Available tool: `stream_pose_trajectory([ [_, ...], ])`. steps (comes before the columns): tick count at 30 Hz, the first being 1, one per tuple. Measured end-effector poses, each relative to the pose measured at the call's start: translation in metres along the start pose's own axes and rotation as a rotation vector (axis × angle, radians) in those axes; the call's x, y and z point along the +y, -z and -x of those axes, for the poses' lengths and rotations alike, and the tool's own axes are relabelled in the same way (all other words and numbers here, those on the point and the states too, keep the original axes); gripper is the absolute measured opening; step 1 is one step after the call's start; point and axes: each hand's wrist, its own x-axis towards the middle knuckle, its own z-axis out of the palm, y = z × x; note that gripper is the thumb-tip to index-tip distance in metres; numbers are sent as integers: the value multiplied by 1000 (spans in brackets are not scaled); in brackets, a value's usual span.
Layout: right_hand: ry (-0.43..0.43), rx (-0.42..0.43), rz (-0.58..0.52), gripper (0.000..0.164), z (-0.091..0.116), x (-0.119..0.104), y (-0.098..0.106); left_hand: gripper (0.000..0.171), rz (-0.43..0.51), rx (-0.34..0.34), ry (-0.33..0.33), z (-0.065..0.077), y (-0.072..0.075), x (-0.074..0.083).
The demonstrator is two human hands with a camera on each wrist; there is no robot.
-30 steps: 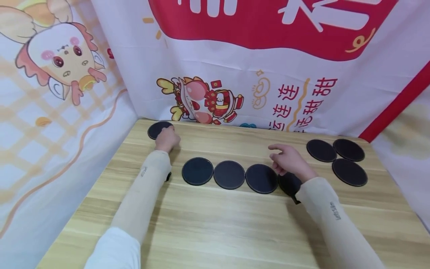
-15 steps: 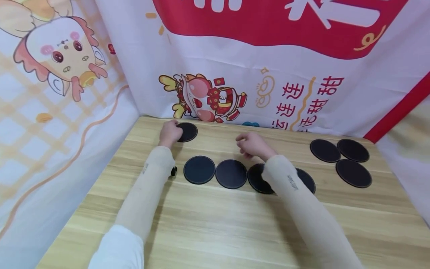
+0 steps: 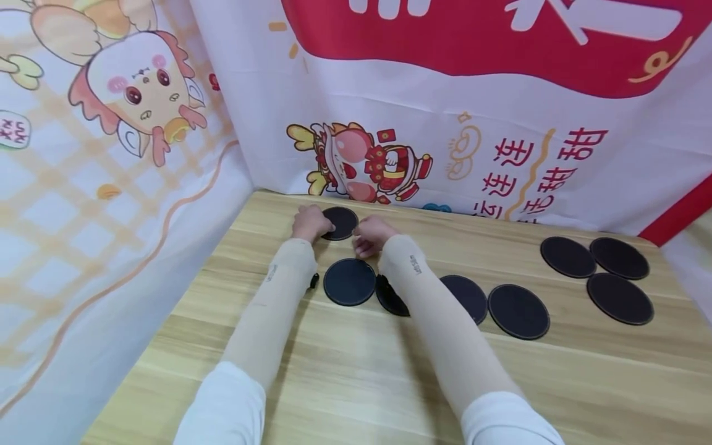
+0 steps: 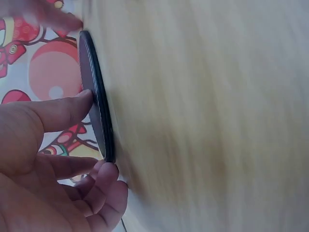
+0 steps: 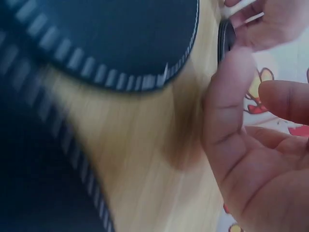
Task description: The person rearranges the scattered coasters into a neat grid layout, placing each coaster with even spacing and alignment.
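My left hand (image 3: 311, 223) pinches a black round coaster (image 3: 340, 223) near the table's back left. In the left wrist view its thumb (image 4: 86, 99) lies on the coaster's upper face and the fingertips meet the rim. Layered lines show along that rim (image 4: 107, 130), so there may be more than one coaster. Just right of it is my right hand (image 3: 374, 235), its fingers bent loosely and holding nothing. In the right wrist view, the right hand (image 5: 256, 154) has its index finger near the coaster's edge (image 5: 226, 41); I cannot tell whether they touch.
A row of black coasters (image 3: 350, 282) crosses the middle of the wooden table (image 3: 345, 377), partly hidden by the right forearm. Three more coasters (image 3: 620, 299) lie grouped at the right. Printed cloth (image 3: 467, 93) hangs along the table's back and left sides.
The left hand has slid its coaster rightward along the back of the table. My right hand has crossed left over the row and come up beside that coaster. The head view has shifted slightly.
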Motion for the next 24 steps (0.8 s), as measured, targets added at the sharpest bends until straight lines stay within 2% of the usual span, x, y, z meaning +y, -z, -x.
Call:
stream_pose_trajectory([
  [3,-13,-2,-36,40,0,-2,-3,52,18,-21,-4,2,1,7],
  [8,-16,27,-94,51,-1,-3,-1,48,86,-51,-19,2,6,6],
  [11,-4,70,-132,53,-1,-3,1,41,221,-103,7,0,10,4],
  [15,82,155,-199,38,-1,-2,2,39,462,-169,56,-1,17,3],
  [19,178,219,-225,24,0,0,5,34,617,-191,29,3,22,6],
  [24,225,231,-222,27,9,2,10,23,740,-189,-32,7,26,8],
])
